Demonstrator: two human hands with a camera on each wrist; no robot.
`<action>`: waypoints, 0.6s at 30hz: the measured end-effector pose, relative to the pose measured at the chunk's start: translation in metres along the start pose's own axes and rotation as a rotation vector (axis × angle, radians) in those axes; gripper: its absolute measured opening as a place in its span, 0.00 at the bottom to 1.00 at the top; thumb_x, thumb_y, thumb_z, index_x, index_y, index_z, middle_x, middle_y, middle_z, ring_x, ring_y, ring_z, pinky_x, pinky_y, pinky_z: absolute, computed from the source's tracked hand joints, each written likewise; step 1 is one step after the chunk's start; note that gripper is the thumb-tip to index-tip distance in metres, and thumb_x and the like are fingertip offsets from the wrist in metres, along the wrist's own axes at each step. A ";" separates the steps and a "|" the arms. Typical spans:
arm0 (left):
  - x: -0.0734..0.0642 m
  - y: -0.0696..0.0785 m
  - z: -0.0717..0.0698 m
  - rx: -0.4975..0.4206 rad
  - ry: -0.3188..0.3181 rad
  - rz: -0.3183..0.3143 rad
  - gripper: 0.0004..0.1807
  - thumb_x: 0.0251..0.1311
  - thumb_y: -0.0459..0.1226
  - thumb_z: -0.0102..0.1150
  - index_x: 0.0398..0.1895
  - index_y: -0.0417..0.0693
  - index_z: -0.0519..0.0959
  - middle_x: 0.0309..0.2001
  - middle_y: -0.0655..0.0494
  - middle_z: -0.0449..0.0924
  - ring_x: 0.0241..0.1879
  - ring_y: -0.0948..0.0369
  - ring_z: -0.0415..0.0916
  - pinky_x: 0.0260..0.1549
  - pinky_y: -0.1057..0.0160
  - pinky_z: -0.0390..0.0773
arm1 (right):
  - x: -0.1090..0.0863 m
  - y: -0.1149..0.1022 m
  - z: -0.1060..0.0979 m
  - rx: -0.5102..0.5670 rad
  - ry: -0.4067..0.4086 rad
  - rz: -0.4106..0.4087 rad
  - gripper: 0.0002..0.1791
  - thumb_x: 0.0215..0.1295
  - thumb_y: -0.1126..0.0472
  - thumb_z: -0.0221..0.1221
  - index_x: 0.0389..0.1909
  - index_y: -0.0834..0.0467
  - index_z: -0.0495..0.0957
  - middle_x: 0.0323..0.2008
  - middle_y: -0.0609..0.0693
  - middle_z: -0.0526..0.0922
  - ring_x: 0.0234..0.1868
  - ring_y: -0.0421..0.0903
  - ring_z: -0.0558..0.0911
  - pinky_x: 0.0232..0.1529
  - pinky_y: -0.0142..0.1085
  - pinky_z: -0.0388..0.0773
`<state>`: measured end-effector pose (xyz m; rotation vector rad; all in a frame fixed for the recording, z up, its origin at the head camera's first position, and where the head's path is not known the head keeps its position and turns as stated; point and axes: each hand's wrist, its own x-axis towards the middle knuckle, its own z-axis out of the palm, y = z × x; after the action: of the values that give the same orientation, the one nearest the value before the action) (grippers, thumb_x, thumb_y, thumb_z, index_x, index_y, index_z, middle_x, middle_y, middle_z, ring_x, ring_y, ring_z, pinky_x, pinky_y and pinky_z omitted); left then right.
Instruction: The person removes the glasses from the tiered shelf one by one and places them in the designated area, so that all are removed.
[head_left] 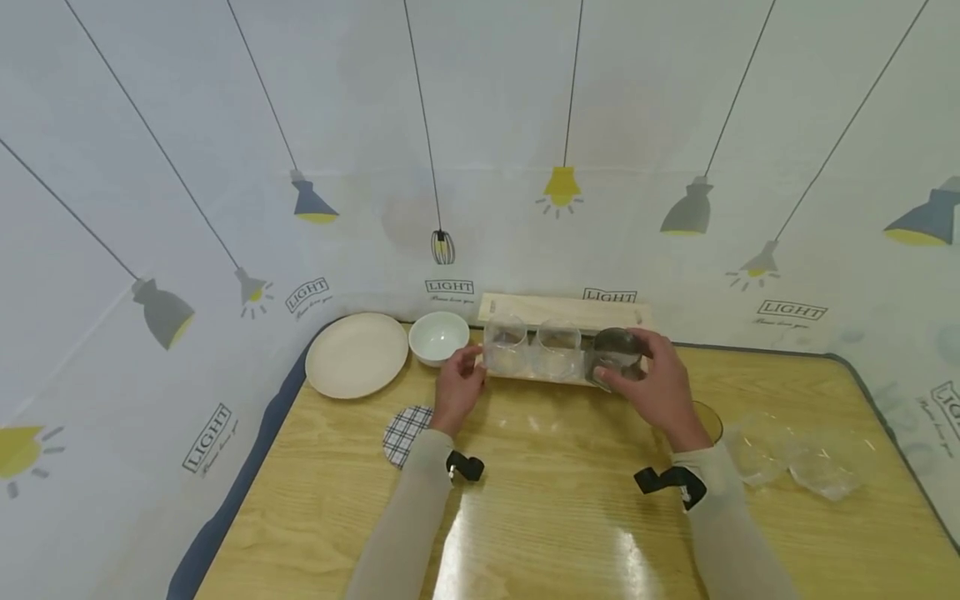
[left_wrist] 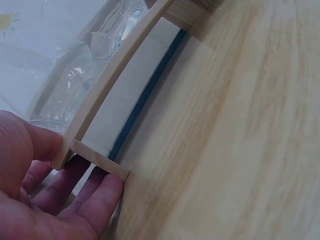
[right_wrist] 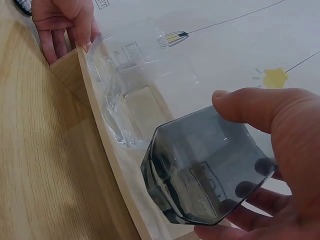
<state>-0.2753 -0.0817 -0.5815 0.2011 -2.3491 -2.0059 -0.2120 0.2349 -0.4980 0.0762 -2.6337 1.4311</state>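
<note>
A small wooden rack (head_left: 566,310) stands at the back of the table against the wall covering. My left hand (head_left: 459,389) grips its left end; in the left wrist view the thumb lies on the top edge of the wood (left_wrist: 117,75) and the fingers curl beneath. Two clear glasses (head_left: 506,343) sit side by side on the rack. With thumb and fingers spread around it, my right hand (head_left: 666,390) holds a grey tinted glass (right_wrist: 205,165), tilted over the rack's right end, beside the clear glasses.
Left of the rack are a pale bowl (head_left: 439,337) and a cream plate (head_left: 357,356). A checked coaster (head_left: 407,436) lies near my left wrist. An amber glass (head_left: 709,421) is partly hidden behind my right wrist, with clear plastic pieces (head_left: 823,465) further right.
</note>
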 end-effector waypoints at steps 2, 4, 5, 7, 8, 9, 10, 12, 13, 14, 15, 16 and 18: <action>0.000 0.000 0.000 0.007 0.002 -0.002 0.18 0.70 0.32 0.62 0.61 0.50 0.83 0.51 0.45 0.84 0.44 0.58 0.81 0.39 0.63 0.87 | -0.004 -0.001 -0.002 0.014 0.015 -0.013 0.50 0.62 0.39 0.73 0.78 0.56 0.63 0.72 0.62 0.70 0.72 0.62 0.71 0.68 0.65 0.75; 0.000 0.000 0.000 0.015 0.005 -0.004 0.18 0.70 0.32 0.63 0.61 0.51 0.83 0.51 0.45 0.84 0.44 0.58 0.81 0.40 0.62 0.87 | -0.010 -0.001 -0.004 0.030 0.030 -0.033 0.48 0.62 0.41 0.74 0.78 0.54 0.64 0.70 0.60 0.72 0.70 0.60 0.73 0.64 0.63 0.79; 0.001 0.000 0.000 0.019 0.004 -0.005 0.18 0.70 0.32 0.63 0.61 0.52 0.83 0.51 0.45 0.84 0.44 0.57 0.81 0.40 0.62 0.87 | -0.013 -0.001 -0.006 0.025 0.042 -0.045 0.47 0.62 0.41 0.74 0.78 0.53 0.65 0.70 0.59 0.74 0.69 0.59 0.74 0.62 0.60 0.81; 0.001 0.001 0.000 0.032 0.002 -0.007 0.18 0.70 0.32 0.63 0.61 0.51 0.83 0.51 0.45 0.85 0.45 0.57 0.82 0.40 0.62 0.87 | -0.020 -0.002 -0.009 0.013 0.063 -0.070 0.45 0.62 0.43 0.75 0.77 0.50 0.68 0.69 0.56 0.76 0.67 0.55 0.75 0.58 0.50 0.84; 0.001 0.001 0.000 0.033 0.000 -0.009 0.18 0.70 0.32 0.63 0.61 0.51 0.83 0.52 0.45 0.85 0.45 0.57 0.82 0.40 0.62 0.87 | -0.024 -0.003 -0.010 0.009 0.071 -0.083 0.44 0.62 0.44 0.75 0.76 0.50 0.69 0.68 0.55 0.76 0.66 0.53 0.76 0.55 0.43 0.84; 0.001 0.001 0.000 0.032 -0.001 -0.011 0.18 0.70 0.32 0.63 0.61 0.51 0.82 0.52 0.45 0.85 0.45 0.57 0.82 0.40 0.62 0.87 | -0.027 -0.004 -0.012 0.011 0.075 -0.097 0.43 0.62 0.45 0.75 0.75 0.49 0.70 0.67 0.54 0.77 0.64 0.51 0.77 0.53 0.37 0.83; 0.001 0.001 0.000 0.031 -0.002 -0.012 0.18 0.71 0.33 0.63 0.61 0.51 0.82 0.52 0.45 0.85 0.45 0.57 0.82 0.40 0.62 0.87 | -0.030 -0.004 -0.013 0.012 0.079 -0.111 0.42 0.62 0.47 0.76 0.75 0.49 0.71 0.66 0.53 0.78 0.63 0.49 0.77 0.51 0.31 0.82; 0.000 0.002 -0.001 0.027 -0.001 -0.014 0.18 0.71 0.32 0.62 0.61 0.51 0.83 0.52 0.45 0.85 0.45 0.56 0.83 0.40 0.62 0.87 | -0.036 -0.004 -0.015 0.019 0.082 -0.135 0.40 0.61 0.50 0.77 0.74 0.49 0.72 0.64 0.51 0.80 0.61 0.43 0.78 0.47 0.23 0.80; 0.000 0.002 -0.001 0.023 -0.002 -0.015 0.18 0.71 0.33 0.62 0.62 0.51 0.82 0.52 0.45 0.84 0.45 0.56 0.83 0.41 0.62 0.88 | -0.039 -0.004 -0.016 0.025 0.084 -0.148 0.40 0.61 0.51 0.77 0.73 0.49 0.73 0.63 0.52 0.81 0.60 0.40 0.78 0.46 0.21 0.80; 0.000 0.002 -0.001 0.024 -0.002 -0.014 0.18 0.71 0.33 0.63 0.62 0.51 0.82 0.52 0.45 0.84 0.45 0.56 0.83 0.41 0.61 0.88 | -0.042 -0.004 -0.017 0.032 0.085 -0.158 0.40 0.60 0.53 0.78 0.72 0.49 0.73 0.61 0.52 0.82 0.58 0.37 0.78 0.45 0.21 0.80; 0.000 0.002 -0.001 0.025 -0.003 -0.013 0.18 0.71 0.33 0.63 0.62 0.51 0.82 0.52 0.44 0.84 0.46 0.56 0.83 0.42 0.61 0.88 | -0.045 -0.004 -0.018 0.034 0.088 -0.168 0.40 0.59 0.55 0.78 0.72 0.49 0.74 0.60 0.52 0.83 0.57 0.34 0.78 0.44 0.21 0.81; 0.000 0.002 -0.001 0.027 -0.006 -0.015 0.18 0.71 0.33 0.63 0.62 0.51 0.82 0.53 0.45 0.84 0.47 0.56 0.82 0.42 0.61 0.88 | -0.049 -0.004 -0.019 0.035 0.093 -0.175 0.40 0.58 0.56 0.79 0.72 0.50 0.74 0.59 0.52 0.83 0.56 0.31 0.78 0.43 0.21 0.82; -0.001 0.002 -0.001 0.027 -0.015 -0.017 0.18 0.71 0.33 0.63 0.62 0.51 0.82 0.54 0.44 0.84 0.49 0.55 0.82 0.43 0.60 0.89 | -0.056 -0.003 -0.022 0.038 0.105 -0.190 0.41 0.56 0.59 0.80 0.71 0.50 0.76 0.58 0.53 0.84 0.54 0.28 0.79 0.40 0.22 0.83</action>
<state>-0.2742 -0.0826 -0.5794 0.2082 -2.3925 -1.9911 -0.1537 0.2498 -0.4920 0.2423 -2.4421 1.3828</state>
